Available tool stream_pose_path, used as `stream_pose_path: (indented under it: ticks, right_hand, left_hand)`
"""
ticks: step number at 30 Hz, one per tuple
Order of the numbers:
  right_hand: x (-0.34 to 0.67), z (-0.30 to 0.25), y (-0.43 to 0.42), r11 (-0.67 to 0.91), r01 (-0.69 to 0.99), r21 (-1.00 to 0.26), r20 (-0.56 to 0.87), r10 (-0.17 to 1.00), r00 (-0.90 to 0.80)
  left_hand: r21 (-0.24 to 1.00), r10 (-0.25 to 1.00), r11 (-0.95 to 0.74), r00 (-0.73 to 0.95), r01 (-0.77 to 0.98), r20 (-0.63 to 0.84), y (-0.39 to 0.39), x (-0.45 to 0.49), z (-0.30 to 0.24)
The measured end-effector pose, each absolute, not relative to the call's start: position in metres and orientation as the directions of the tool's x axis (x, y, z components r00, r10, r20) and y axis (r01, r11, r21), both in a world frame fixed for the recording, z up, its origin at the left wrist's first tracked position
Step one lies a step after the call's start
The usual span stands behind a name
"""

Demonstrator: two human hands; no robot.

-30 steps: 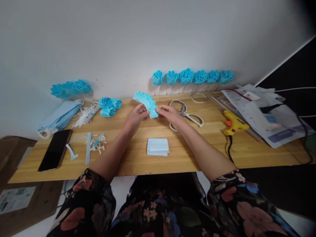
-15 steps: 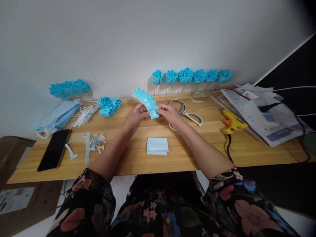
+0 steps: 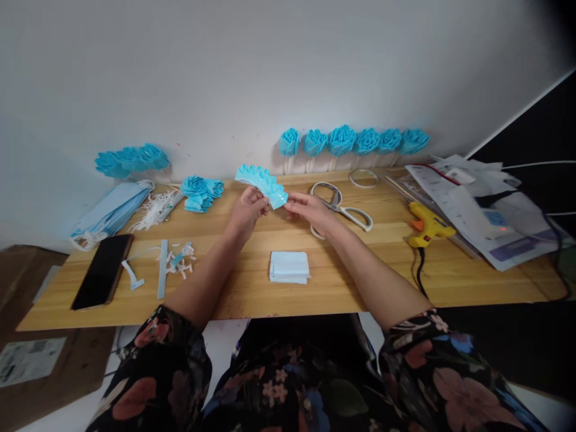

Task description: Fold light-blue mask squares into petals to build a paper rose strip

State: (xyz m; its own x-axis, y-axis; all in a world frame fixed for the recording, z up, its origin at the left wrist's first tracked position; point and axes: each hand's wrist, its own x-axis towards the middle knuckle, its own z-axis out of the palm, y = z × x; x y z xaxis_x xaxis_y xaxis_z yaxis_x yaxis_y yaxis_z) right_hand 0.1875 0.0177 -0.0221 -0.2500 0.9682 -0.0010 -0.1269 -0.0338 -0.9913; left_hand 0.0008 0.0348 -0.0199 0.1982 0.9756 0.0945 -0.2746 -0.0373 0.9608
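Between my two hands, above the wooden table, is a blue pleated strip (image 3: pixel 261 182) of mask fabric with a zigzag upper edge. My left hand (image 3: pixel 248 209) pinches its lower edge near the middle, thumb in front. At the strip's right end my right hand (image 3: pixel 309 210) has thumb and fingers closed on the tip; the fingertips are partly hidden. Scissors (image 3: pixel 359 217) with white handles lie beside my right hand, their blades partly covered by it. Nearer the front edge sits a small stack of pale folded fabric pieces (image 3: pixel 289 267).
Blue fabric flowers on sticks (image 3: pixel 342 140) lean against the wall, more flowers (image 3: pixel 198 193) lie left. Masks (image 3: pixel 110 210), a phone (image 3: pixel 102 273) and white scraps (image 3: pixel 182 262) occupy the left. On the right are a roll of tape (image 3: pixel 363 178), a yellow glue gun (image 3: pixel 429 225) and papers (image 3: pixel 508 255).
The strip has turned to a flatter angle, its right end rising a little and its left end dipping. Both hands stay at it, and the view has shifted slightly.
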Motion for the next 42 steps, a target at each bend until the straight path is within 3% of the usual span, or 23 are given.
stream_pose_path:
  ticks: [7,19,33,38,42]
  right_hand:
    - [0.183,-0.03,0.018,-0.022,-0.164,-0.986,0.033,0.945,-0.327]
    - [0.198,-0.026,0.026,-0.032,-0.2,-0.979,0.017,0.971,-0.238]
    - [0.193,-0.025,0.023,0.042,-0.049,-0.998,0.051,0.974,-0.219]
    - [0.19,-0.026,0.021,0.076,0.01,-0.997,0.073,0.98,-0.187]
    - [0.191,-0.024,0.02,0.044,-0.018,-0.999,0.046,0.982,-0.184]
  left_hand:
    - [0.965,0.978,-0.029,0.191,-0.261,0.081,0.032,0.004,-0.02]
    - [0.975,0.964,-0.007,0.259,-0.221,0.065,0.033,0.002,-0.021]
    - [0.97,0.954,0.028,0.297,-0.24,0.045,0.031,0.005,-0.025]
    - [0.98,0.96,-0.035,0.267,-0.198,0.088,0.033,0.004,-0.027]
    - [0.977,0.954,-0.038,0.282,-0.21,0.098,0.034,0.003,-0.027]
